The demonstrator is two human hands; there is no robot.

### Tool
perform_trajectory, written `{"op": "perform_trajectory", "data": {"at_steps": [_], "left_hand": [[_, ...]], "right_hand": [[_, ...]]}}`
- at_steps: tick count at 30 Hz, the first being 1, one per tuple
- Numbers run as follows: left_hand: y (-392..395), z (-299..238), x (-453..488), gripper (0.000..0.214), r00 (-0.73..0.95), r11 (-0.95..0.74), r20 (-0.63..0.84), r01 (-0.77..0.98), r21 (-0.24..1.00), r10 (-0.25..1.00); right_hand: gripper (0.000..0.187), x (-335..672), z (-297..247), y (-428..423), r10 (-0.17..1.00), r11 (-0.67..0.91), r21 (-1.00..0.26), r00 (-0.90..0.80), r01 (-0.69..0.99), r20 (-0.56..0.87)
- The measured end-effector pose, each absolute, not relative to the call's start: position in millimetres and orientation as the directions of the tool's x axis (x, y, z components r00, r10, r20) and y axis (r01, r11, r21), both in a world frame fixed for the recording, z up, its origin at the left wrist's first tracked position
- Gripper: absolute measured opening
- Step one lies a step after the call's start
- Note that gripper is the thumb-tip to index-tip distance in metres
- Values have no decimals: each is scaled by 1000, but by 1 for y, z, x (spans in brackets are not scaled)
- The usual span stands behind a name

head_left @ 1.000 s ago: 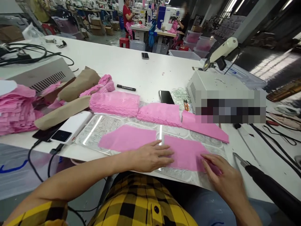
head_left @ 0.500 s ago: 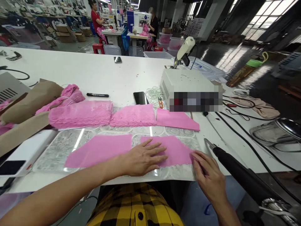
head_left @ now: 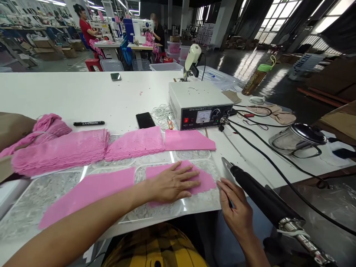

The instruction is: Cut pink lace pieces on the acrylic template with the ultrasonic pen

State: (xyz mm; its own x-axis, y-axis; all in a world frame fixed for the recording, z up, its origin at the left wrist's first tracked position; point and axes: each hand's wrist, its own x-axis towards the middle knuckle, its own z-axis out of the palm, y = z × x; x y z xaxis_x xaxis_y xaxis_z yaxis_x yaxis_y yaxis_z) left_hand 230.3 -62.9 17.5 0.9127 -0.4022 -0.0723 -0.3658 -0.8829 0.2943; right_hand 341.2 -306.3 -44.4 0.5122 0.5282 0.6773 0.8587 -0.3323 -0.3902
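The left hand [head_left: 174, 182] lies flat, fingers spread, on thin pink cloth [head_left: 208, 180]. The right hand [head_left: 236, 211] is loose and holds nothing, beside a long black tool [head_left: 261, 198].

The person wears a shirt [head_left: 144, 248] in a bold yellow and black check, with broad yellow squares crossed by dark bands. A round dark button [head_left: 157, 264] sits on its front at the bottom edge of the view. Both forearms are uncovered down to the wrist, the left hand [head_left: 172, 183] and right hand [head_left: 236, 211] are bare, and dull blue trouser cloth [head_left: 214, 231] shows over the lap.
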Motion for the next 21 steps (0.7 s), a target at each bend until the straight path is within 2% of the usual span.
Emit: {"op": "perform_trajectory", "data": {"at_steps": [5,12,21], "left_hand": [[-64,13,236,52,914,-888,-76,-363,282,-398],[-65,13,240,53,913,-887,-106,-348,304,-394],[-63,12,242,53,913,-884,-79,-362,295,-400]], "right_hand": [[39,340,-44,-307,553,-307,-406,509,861,660],[37,340,-50,-310,573,-353,-407,538,843,618],[37,339,-50,-310,545,-372,-399,545,838,637]]}}
